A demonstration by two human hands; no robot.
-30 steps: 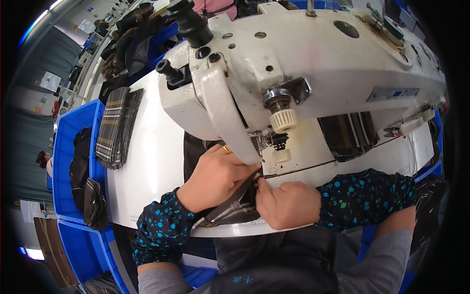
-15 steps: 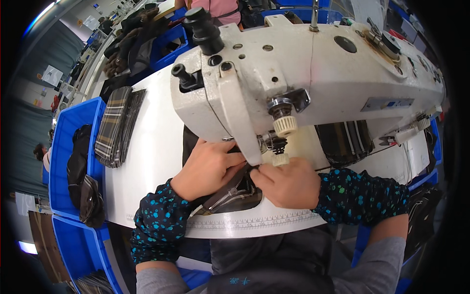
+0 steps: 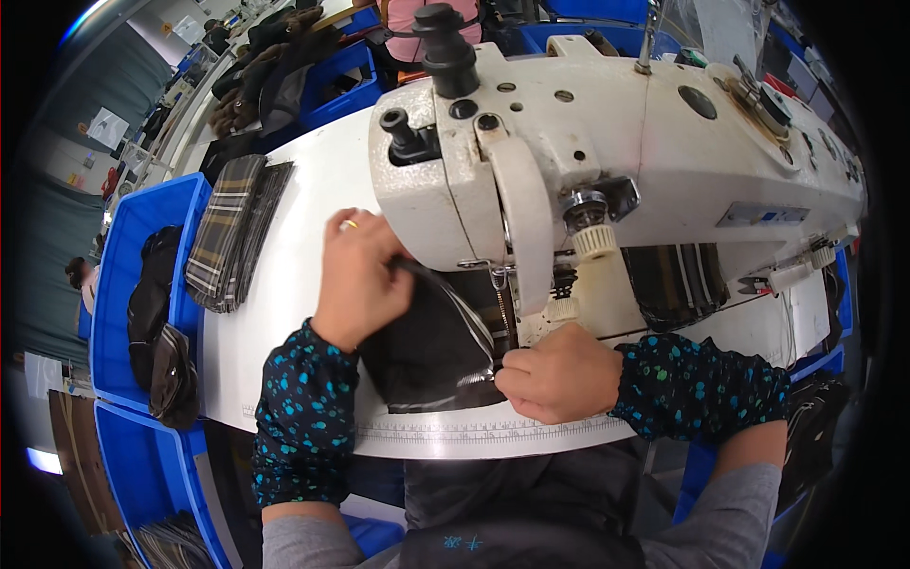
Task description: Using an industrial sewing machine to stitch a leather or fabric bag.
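A dark fabric piece with a metal zipper (image 3: 431,351) lies on the white table below the sewing machine (image 3: 531,133). My left hand (image 3: 362,280) is closed on its upper left edge and lifts that flap, so the dark underside shows. Slightly blurred, it wears a ring. My right hand (image 3: 559,374) is a fist at the right end of the same piece, beside the zipper, its fingertips pinching the fabric there. The zipper teeth run up toward the needle area, partly hidden behind the machine's head.
Folded plaid fabric pieces (image 3: 227,232) are stacked at the table's left, beside a blue bin (image 3: 109,313) of dark fabric. More plaid pieces (image 3: 675,280) lie under the machine arm, near small red-handled snips (image 3: 755,285). A ruler strip (image 3: 455,431) runs along the front edge.
My left hand has moved left and up, pulling the fabric flap open from near the needle. My right hand stays close to its place. The view has shifted, so the machine appears further right.
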